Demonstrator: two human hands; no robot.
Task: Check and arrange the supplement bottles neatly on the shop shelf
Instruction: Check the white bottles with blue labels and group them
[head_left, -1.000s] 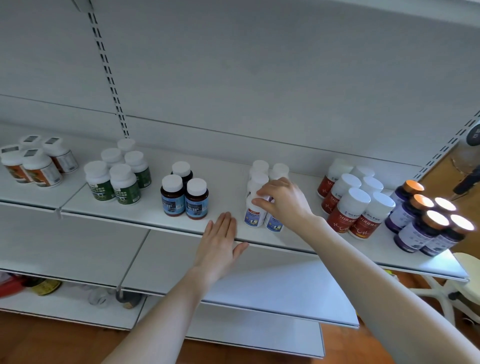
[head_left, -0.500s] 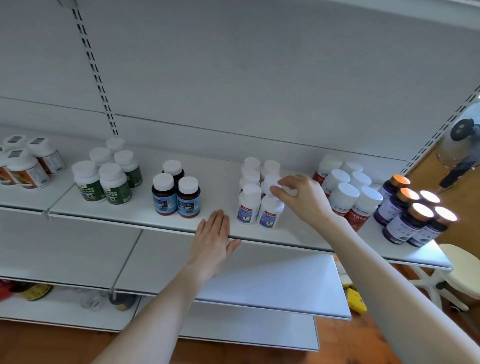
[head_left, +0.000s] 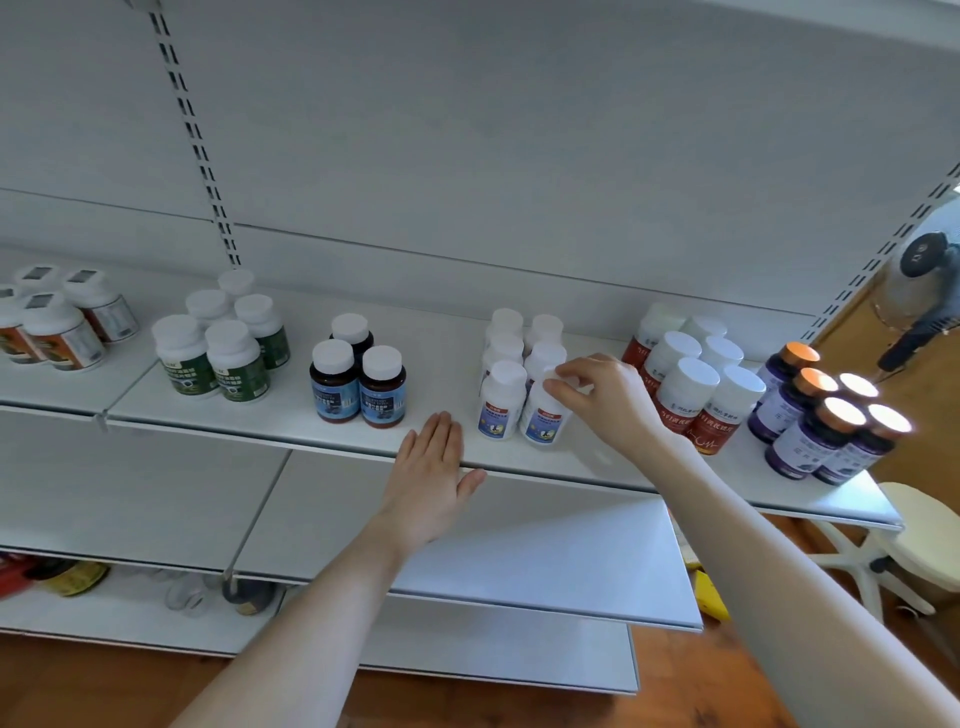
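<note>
Right hand (head_left: 605, 402) shifted, half-hiding white bottle (head_left: 543, 423)

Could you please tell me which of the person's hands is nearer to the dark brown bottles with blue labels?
Left. The left hand lies flat on the shelf edge just right of the brown bottles; the right hand grips the cap of a white bottle farther right.

Over 1 s: right hand (head_left: 605, 397) is sliding rightward off the front-left white bottle (head_left: 501, 408) and is now pinching the cap of the front-right white bottle (head_left: 540, 423).
</note>
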